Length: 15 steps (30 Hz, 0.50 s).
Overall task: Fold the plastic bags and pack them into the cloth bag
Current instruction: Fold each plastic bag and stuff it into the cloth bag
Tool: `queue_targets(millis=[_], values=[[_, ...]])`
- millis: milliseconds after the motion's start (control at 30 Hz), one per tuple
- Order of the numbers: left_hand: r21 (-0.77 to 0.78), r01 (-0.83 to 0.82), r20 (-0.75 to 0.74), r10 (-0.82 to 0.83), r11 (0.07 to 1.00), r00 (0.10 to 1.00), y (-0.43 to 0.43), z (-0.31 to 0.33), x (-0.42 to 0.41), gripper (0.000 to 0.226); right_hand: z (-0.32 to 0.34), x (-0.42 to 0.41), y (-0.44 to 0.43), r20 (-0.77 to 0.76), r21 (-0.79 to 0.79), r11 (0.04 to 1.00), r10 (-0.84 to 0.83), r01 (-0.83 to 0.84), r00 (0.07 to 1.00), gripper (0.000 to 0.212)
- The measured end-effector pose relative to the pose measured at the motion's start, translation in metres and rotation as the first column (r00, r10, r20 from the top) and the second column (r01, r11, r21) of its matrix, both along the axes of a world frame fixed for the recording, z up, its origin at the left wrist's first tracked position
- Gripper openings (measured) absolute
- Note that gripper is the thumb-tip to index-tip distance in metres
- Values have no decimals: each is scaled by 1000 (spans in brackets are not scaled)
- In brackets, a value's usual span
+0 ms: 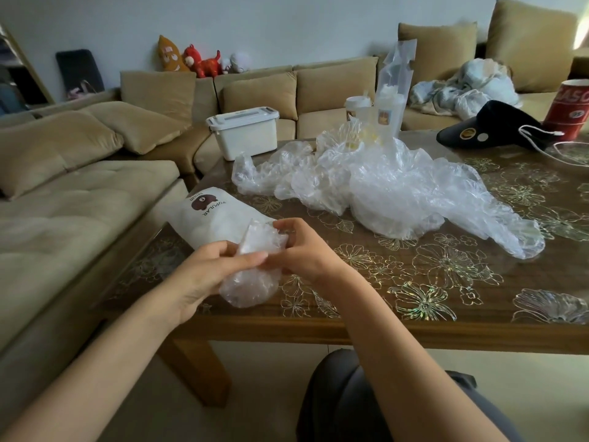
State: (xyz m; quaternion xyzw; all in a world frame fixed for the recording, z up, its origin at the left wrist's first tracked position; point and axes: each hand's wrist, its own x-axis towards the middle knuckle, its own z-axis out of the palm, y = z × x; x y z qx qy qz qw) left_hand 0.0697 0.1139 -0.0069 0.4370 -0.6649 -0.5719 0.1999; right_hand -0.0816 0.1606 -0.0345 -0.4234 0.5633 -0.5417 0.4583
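Both hands are closed on one clear bag (253, 266), a crumpled bundle held just above the near left part of the table (446, 327). On my feed the left hand (207, 272) grips it from the left, fingers reaching across its middle. The right hand (302, 250) pinches its upper right side with curled fingers. The fingertips of the two hands nearly meet on the plastic.

Just beyond the hands I see the cloth bag (216, 215), lying flat by the table's left edge. It is white, with a brown bear print and the word POPULAR. The bundle overlaps its near end in my view, and I cannot tell whether they touch.

A pile (392, 186) of loose clear bags spreads over the middle of the table, farther off and to the right of the hands. Behind it stand two cups (357, 108) and a tall clear pouch (396, 74), upright. A white lidded box (243, 132) sits at the far left corner. At the far right lies a black cap (490, 129), with a red tub (570, 106) just beside it on the right.

A tan sofa (79, 202) runs along the left and far sides. Plush toys (204, 60) line its back at the far left, and a rumpled blanket (465, 87) lies on the far right seat
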Motion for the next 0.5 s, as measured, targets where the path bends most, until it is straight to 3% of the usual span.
queue_targets(millis=[100,167,300,400,500], values=[[41,-46,-53,48,998,997,0,1,7,56,5,5,-5,-4,-5,999,34,-34,999,73],[83,-67,-137,78,994,988,0,1,12,52,5,10,-10,106,38,998,45,-50,993,62],[51,-186,-208,193,981,959,-6,0,24,46,2,14,-18,332,95,949,254,-300,908,27],[36,-246,-219,248,969,944,-11,-1,35,42,-2,21,-28,390,20,922,349,-387,852,30],[132,-268,-270,295,954,917,-12,-2,39,16,-1,29,-35,448,-95,927,365,-363,816,31]])
